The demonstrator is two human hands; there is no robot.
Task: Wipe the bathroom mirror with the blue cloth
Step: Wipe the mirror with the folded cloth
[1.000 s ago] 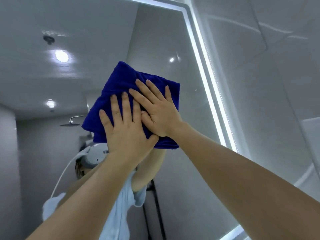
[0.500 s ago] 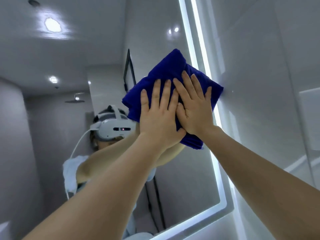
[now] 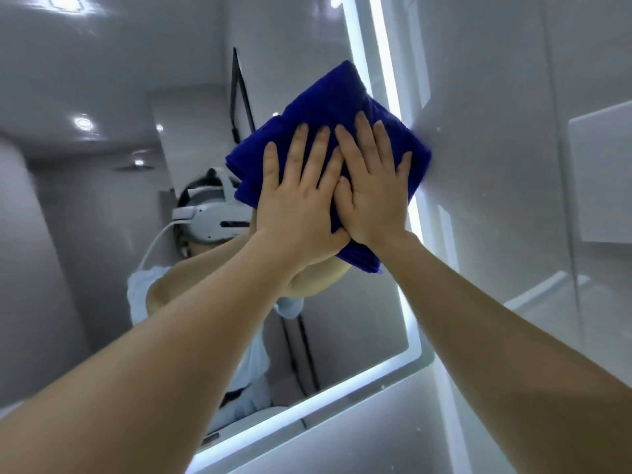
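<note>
Blue and thickly folded, the cloth (image 3: 328,107) is pinned against the mirror (image 3: 136,80) at its right-hand edge. Its far corner laps over the glowing vertical light strip (image 3: 386,63) and touches the pale tiled wall (image 3: 496,97) beyond.

A second ago the cloth sat well inside the glass, clear of that strip. Half a second ago it had reached the strip, and now it is across it, so the sweep has gone steadily rightward.

Both hands have kept the same flat press throughout. The left hand (image 3: 297,206) and the right hand (image 3: 374,196) lie side by side on the cloth and touch each other. Their fingers are straight and slightly spread, with the palms down and nothing curled round the fabric.

The view has dropped too. The lit strip along the mirror's bottom edge (image 3: 307,408) was barely a sliver a second ago and now runs wide across the lower part of the view.

In the glass, the person's reflected white headset (image 3: 212,224) sits just left of the cloth. A second ago it was tucked below the cloth. A white panel (image 3: 602,176) hangs on the wall at the far right.
</note>
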